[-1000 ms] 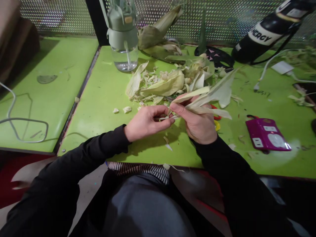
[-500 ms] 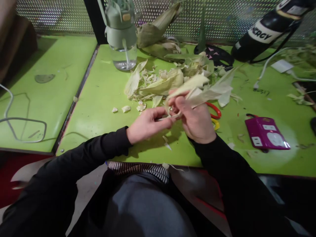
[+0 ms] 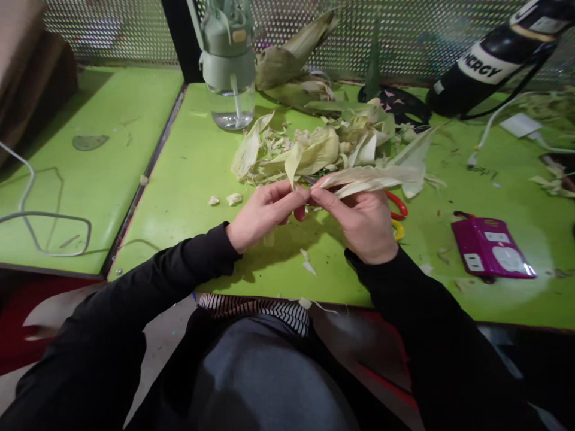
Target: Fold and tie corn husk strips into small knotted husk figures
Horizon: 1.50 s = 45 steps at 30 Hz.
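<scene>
A long pale corn husk (image 3: 380, 178) runs rightward from the fingers of my right hand (image 3: 366, 221), pinched between thumb and fingertips. My left hand (image 3: 265, 215) is closed too, its thumb and index finger pressed together on a pale husk strip (image 3: 293, 164) that sticks up above them. The fingertips of both hands meet over the green table (image 3: 171, 197). Behind them lies a heap of torn corn husks (image 3: 314, 149). Red and yellow scissor-like handles (image 3: 398, 206) show partly behind my right wrist; the rest is hidden.
A water bottle (image 3: 230, 78) and larger husks (image 3: 278, 66) stand at the back. A black bottle (image 3: 485, 66) leans against the mesh screen (image 3: 417, 36). At right lie a purple power adapter (image 3: 494, 248) and a white charger (image 3: 521, 124). A grey cable (image 3: 45, 215) lies left.
The husk in my right hand has swung down from a raised, blurred bunch to a single flatter strip pointing right. A pale strip now stands above my left fingertips.
</scene>
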Available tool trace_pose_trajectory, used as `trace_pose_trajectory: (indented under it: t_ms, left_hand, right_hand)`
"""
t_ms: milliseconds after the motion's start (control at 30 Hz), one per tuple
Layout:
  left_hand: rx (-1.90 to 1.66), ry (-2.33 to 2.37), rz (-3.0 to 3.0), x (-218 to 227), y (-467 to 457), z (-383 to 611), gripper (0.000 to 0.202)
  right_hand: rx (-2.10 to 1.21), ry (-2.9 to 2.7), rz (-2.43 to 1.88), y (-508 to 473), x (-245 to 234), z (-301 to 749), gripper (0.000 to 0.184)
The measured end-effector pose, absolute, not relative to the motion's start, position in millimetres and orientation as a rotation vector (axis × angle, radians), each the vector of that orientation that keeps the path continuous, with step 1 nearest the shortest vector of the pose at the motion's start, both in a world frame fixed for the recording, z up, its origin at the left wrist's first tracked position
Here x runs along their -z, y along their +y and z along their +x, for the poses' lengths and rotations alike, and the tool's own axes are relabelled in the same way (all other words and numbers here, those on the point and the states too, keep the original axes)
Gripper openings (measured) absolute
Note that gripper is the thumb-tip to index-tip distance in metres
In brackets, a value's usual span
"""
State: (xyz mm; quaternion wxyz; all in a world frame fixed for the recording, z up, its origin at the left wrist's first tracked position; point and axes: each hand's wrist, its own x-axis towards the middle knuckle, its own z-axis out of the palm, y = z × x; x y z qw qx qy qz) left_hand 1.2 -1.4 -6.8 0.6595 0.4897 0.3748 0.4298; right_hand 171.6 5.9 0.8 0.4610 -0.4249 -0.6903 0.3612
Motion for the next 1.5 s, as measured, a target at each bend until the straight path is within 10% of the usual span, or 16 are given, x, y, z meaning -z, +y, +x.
trace_pose_trajectory:
  t_ms: [533, 1133, 1500]
  left_hand:
    - [-1.1, 0.774, 0.84, 7.1, 6.7, 4.4, 0.026]
    - [-1.098, 0.628, 0.778, 13.7, -1.6, 7.4, 0.017]
    - [-1.032, 0.725, 1.019, 8.3, 14.1, -8.7, 0.02]
  right_hand:
    - [-1.331, -1.603, -1.156, 10.1, 7.1, 169.8, 0.046]
    - [-1.135, -2.086, -0.927, -6.7, -2.1, 160.7, 0.032]
    - [-0.33, -2.05, -1.128, 5.6, -7.4, 176.3, 0.016]
